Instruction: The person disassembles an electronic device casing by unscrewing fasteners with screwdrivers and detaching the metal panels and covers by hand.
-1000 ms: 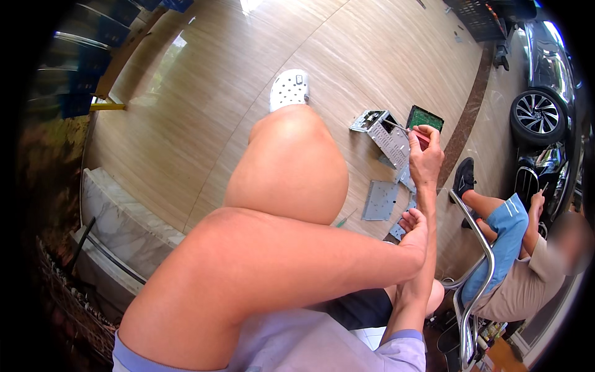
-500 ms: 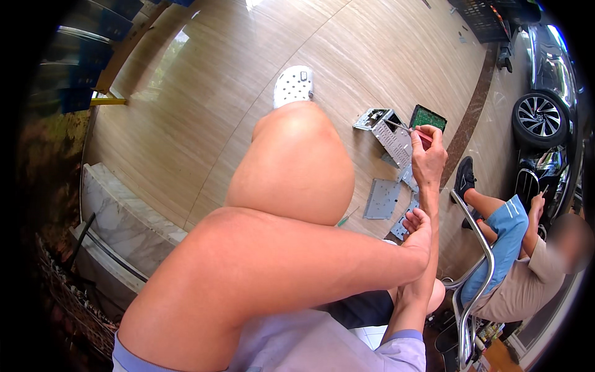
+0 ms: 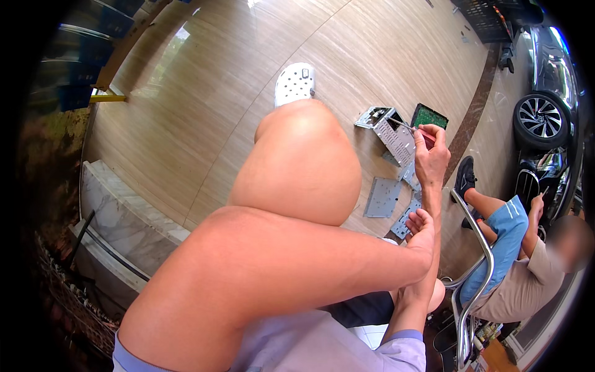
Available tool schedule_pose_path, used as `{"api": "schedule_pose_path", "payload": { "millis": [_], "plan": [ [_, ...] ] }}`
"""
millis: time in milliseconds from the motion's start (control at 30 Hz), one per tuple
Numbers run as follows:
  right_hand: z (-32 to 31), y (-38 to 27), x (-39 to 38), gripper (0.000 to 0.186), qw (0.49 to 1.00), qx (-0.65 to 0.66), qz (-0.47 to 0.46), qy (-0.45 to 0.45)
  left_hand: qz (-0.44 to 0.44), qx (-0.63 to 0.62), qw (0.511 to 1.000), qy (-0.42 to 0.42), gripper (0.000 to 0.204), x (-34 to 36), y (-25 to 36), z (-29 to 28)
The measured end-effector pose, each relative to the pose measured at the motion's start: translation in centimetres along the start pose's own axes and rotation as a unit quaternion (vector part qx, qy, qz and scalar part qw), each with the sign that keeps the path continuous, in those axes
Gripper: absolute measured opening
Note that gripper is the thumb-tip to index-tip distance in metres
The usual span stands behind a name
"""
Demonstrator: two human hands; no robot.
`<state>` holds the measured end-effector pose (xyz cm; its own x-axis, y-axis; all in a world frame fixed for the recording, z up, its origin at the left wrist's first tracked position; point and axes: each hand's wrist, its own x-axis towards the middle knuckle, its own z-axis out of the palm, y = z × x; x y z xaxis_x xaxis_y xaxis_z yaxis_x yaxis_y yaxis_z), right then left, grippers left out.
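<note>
My right hand [image 3: 432, 155] is closed round the red handle of a screwdriver [image 3: 426, 139]. Its thin metal shaft points up and left to a perforated metal casing [image 3: 396, 140] on the floor, the tip at the casing's open top edge; whether it sits in a screw is too small to tell. Beyond the hand lies a green circuit board [image 3: 430, 116]. My left hand [image 3: 419, 230] rests against my right forearm, palm turned up, fingers loosely bent and apart, with nothing in it. Next to it lie a flat grey metal plate [image 3: 382, 197] and a perforated metal plate [image 3: 404, 217].
My bent knee [image 3: 297, 161] and white clog [image 3: 294, 84] take up the middle. At right, another person [image 3: 514, 273] sits by a metal-framed chair [image 3: 486, 266], near a dark car [image 3: 551, 68]. A marble step [image 3: 118, 198] stands at left.
My hands and the screwdriver keep nearly the same pose, with the view shifted slightly. A thin green item beside my knee is now hidden.
</note>
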<state>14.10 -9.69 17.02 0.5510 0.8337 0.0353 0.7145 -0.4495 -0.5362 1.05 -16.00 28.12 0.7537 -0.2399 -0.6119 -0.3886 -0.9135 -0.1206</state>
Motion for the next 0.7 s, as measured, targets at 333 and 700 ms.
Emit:
{"api": "schedule_pose_path", "payload": {
  "millis": [333, 700],
  "plan": [
    [0.0, 0.4, 0.3, 0.021, 1.0, -0.014, -0.006, -0.012, 0.027, -0.029, 0.997, 0.069, 0.064, 0.4, 0.0, 0.9],
    [-0.6, -0.3, 2.8, 0.028, 0.998, -0.007, -0.036, -0.054, 0.057, -0.093, 0.988, 0.106, 0.056, 0.7, -1.0, 1.3]
  ]
}}
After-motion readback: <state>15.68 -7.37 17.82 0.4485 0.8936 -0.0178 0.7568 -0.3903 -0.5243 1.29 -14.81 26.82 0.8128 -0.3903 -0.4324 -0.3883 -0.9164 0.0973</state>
